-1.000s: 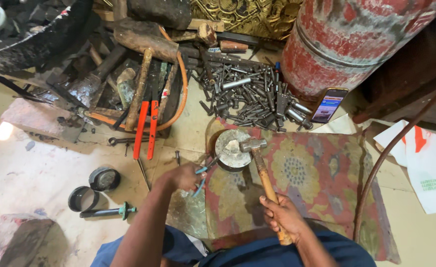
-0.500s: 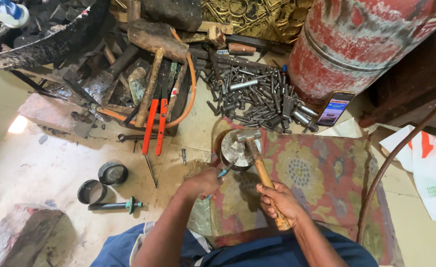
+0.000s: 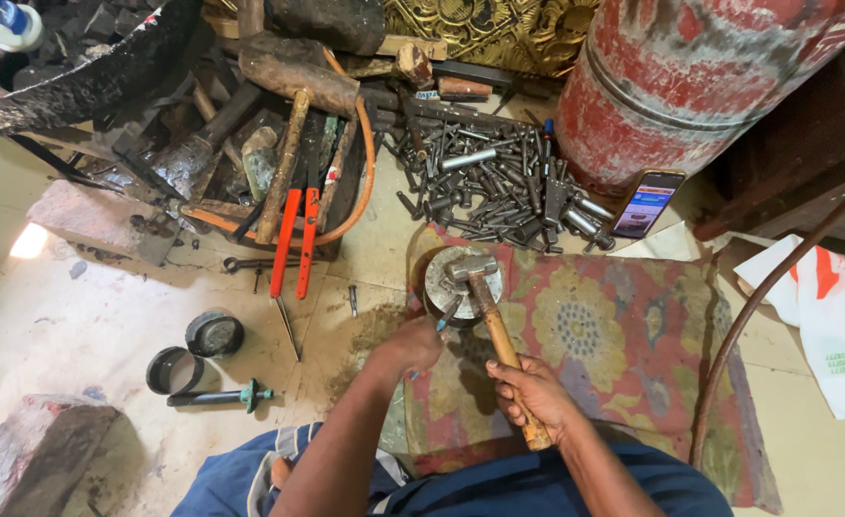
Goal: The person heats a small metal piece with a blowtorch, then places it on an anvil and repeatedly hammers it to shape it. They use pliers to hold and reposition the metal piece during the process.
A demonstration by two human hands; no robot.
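Red-handled metal shears [image 3: 293, 239] lie left on the floor; the left hand [image 3: 413, 345] pinches a small metal punch [image 3: 448, 313] against the round steel block [image 3: 462, 282]; right hand [image 3: 534, 393] grips the wooden-handled hammer [image 3: 484, 302], head resting there; striking seems underway, needing a lifted, square blow.

A round metal block [image 3: 462, 283] sits at the frame's centre, on the upper left corner of a patterned cushion [image 3: 614, 354]. A hammer [image 3: 487, 306] rests its head on the block, the handle running down to the right hand [image 3: 535, 393]. The left hand [image 3: 411, 345] is just lower left of the block. Above lies a pile of punches [image 3: 499, 187]; a phone [image 3: 648, 203] lies to the pile's right. Two rings [image 3: 197, 352] lie at lower left.
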